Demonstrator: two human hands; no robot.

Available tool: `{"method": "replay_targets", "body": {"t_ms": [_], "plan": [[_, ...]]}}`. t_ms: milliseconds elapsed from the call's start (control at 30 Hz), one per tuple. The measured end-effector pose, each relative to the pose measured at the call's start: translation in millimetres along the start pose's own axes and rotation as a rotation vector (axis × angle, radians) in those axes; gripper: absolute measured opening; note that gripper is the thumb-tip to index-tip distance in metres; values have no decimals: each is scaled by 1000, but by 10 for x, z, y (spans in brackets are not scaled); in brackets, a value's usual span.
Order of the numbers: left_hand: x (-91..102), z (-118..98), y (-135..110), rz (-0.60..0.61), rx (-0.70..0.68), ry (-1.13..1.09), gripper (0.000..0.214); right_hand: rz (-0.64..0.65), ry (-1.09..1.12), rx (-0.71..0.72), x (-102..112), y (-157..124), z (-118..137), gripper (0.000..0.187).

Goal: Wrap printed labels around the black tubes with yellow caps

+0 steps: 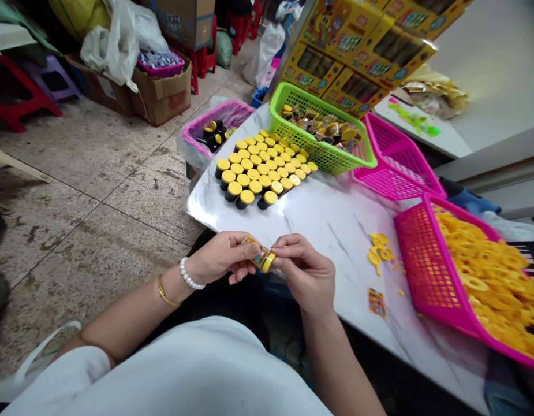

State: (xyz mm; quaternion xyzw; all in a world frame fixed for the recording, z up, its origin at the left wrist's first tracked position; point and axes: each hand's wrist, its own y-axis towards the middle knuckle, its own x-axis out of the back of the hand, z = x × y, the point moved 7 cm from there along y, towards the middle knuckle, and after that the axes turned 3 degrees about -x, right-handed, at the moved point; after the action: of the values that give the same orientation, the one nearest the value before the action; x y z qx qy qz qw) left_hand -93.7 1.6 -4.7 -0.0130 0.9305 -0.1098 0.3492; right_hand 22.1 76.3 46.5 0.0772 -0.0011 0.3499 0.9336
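Observation:
Above my lap, my left hand [226, 257] is closed round a small container [258, 253] with a colourful printed wrap and a yellow end. The thumb of that hand lies along the print. My right hand [307, 271] pinches the yellow end of the same container between thumb and fingers; the fingertips hide part of it. Beyond the hands, several small black tubs with yellow lids [261, 167] stand upright in close rows on the marbled white table [322, 231]. A small printed card or label [376, 302] lies flat on the table to the right of my right hand.
A green basket [327, 153] holds small wrapped items. At right, a pink basket [435, 266] is heaped with yellow rings; loose yellow pieces [379, 248] lie beside it. Yellow printed boxes [348, 52] are stacked behind. A plastic-lined pink bin [195, 130] stands past the table's left edge.

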Motion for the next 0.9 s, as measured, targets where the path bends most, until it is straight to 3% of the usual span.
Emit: {"method": "replay_targets", "body": {"t_ms": [100, 267, 400, 467, 567, 700, 900], "plan": [[7, 9, 18, -35, 15, -17, 56, 25, -4, -11, -54, -16, -50, 16], [-65, -8, 51, 38, 23, -59, 54, -75, 3, 70, 34, -23, -29, 10], [-55, 23, 72, -12, 42, -41, 56, 18, -78, 81, -15, -9, -3, 18], [-88, 35, 80, 17, 54, -78, 59, -1, -110, 123, -1, -20, 32, 21], [-129, 42, 90, 60, 73, -102, 58, -84, -101, 137, 58, -40, 46, 14], [-122, 57, 110, 35, 89, -23, 57, -1, -121, 57, 11, -40, 8, 15], [-173, 76, 120, 68, 77, -37, 56, -34, -133, 123, 49, -86, 48, 12]]}}
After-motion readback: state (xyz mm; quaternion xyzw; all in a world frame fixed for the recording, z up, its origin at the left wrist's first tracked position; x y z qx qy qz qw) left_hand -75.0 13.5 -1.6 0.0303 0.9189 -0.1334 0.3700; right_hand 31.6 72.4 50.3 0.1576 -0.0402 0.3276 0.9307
